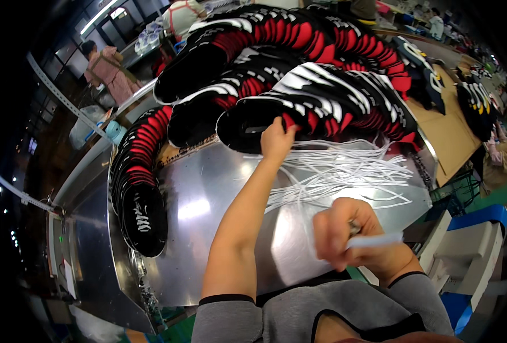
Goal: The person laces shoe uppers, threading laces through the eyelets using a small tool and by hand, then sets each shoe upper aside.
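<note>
Shoe-upper row (345, 103) crosswise, black end (236, 127) left.

Black shoe uppers (316, 94) with white streaks and red patches, plain white laces (350, 163), silver-grey counter (185, 240), grey shirt (305, 308) with black trim, tan cardboard (450, 123), blue-and-white chair (462, 251)

Blur smears the bare right hand (345, 228) and the narrow, pale strip (374, 240) in its grip, whose kind is unclear. Nested black, white and red shoe uppers (345, 100) largely hide one another. The grey short-sleeved top (288, 317) runs off the lower edge; a distant person in white and red (182, 22) is cut off above.
</note>
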Tool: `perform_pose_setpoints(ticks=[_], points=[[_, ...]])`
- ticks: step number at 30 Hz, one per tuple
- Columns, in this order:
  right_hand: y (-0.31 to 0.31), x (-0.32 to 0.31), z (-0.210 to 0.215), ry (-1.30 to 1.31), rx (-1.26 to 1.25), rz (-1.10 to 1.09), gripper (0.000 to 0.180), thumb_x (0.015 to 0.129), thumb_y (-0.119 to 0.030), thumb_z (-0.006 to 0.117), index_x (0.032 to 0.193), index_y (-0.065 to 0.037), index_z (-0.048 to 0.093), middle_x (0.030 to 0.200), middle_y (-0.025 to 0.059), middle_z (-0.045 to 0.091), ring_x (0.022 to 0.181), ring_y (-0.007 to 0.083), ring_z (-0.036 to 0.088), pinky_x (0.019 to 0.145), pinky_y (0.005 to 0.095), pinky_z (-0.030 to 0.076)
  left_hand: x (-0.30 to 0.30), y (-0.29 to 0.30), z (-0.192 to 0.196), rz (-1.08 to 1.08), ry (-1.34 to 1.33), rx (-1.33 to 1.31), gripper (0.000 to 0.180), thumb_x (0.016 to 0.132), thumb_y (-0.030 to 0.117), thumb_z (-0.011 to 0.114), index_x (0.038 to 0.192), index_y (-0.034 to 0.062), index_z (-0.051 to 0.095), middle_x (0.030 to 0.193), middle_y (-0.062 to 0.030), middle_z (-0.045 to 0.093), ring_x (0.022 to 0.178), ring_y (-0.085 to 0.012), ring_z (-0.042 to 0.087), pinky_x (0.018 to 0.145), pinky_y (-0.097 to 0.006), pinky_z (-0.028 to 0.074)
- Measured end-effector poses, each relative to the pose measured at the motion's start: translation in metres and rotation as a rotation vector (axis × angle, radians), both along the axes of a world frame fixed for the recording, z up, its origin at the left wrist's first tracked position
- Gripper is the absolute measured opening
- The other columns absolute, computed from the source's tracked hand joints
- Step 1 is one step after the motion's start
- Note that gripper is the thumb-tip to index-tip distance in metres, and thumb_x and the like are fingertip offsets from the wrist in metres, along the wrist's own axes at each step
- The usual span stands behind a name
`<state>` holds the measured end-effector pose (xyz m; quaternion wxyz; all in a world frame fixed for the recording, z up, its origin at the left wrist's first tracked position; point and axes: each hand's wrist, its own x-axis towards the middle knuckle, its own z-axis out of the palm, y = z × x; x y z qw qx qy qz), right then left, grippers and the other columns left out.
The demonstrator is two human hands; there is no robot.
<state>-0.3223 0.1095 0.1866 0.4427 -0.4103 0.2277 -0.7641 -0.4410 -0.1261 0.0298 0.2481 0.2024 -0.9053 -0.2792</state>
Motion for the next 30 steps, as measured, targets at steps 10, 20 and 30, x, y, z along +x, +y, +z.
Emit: perform_pose_setpoints(ticks=[10, 20, 30], points=[[0.065, 0.005, -0.112, -0.342, 0.502, -0.219, 0.009, 0.100, -0.015, 0.055, 0.101, -0.005, 0.054, 0.077, 0.0015, 0.055, 0.050, 0.0000, 0.033, 0.043, 0.0167, 0.023, 0.250, 0.030, 0.107, -0.376, 0.638, 1.264, 0.046, 0.098, 0.009, 0.054, 0.142, 0.0014, 0.043, 0.131, -0.0094, 0.056, 0.113, -0.0225, 0.058, 0.104, -0.038, 0.042], [-0.047, 0.056, -0.158, 0.069, 0.624, -0.234, 0.021, 0.096, -0.024, 0.062, 0.097, -0.003, 0.061, 0.073, -0.0012, 0.058, 0.062, 0.0047, 0.050, 0.055, 0.0220, 0.037, 0.440, -0.004, -0.029, 0.347, 0.326, 1.000, 0.032, 0.093, 0.003, 0.059, 0.125, 0.0008, 0.055, 0.120, -0.0117, 0.061, 0.109, -0.0258, 0.060, 0.095, -0.038, 0.049], [-0.061, 0.046, -0.167, 0.065, 0.781, -0.304, 0.015, 0.095, -0.019, 0.065, 0.100, -0.004, 0.062, 0.074, -0.0030, 0.060, 0.051, 0.0006, 0.039, 0.045, 0.0173, 0.029, 0.321, 0.023, 0.036, -0.021, -0.783, 0.468, 0.057, 0.097, 0.048, 0.052, 0.124, -0.0020, 0.061, 0.117, -0.0191, 0.065, 0.112, -0.0325, 0.061, 0.097, -0.039, 0.046]])
